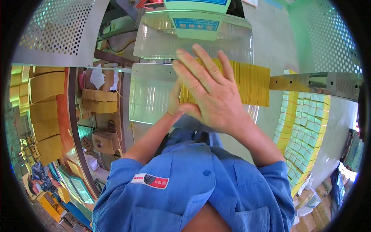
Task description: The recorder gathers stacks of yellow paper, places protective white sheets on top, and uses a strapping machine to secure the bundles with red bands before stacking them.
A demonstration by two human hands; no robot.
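Observation:
A long row of yellow card-like pieces [253, 83], packed tightly on edge, lies across a shiny metal platform [148, 94] in front of me. My right hand [212, 91] is over the left half of the row, palm down, fingers spread and thumb stretched out to the left. It hides that part of the row, and I cannot tell how firmly it touches. My left hand [175, 99] is beside the row's left end. Most of its fingers are hidden behind my right hand, so its grip cannot be made out.
Beyond the platform stands a clear guard [154, 38] on a green machine. Perforated panels rise at left [58, 31] and right [328, 34]. A metal bar with holes [301, 82] extends right. Bundled white-and-yellow stacks [307, 127] stand right; brown sheets [46, 118] and another person [43, 176] are left.

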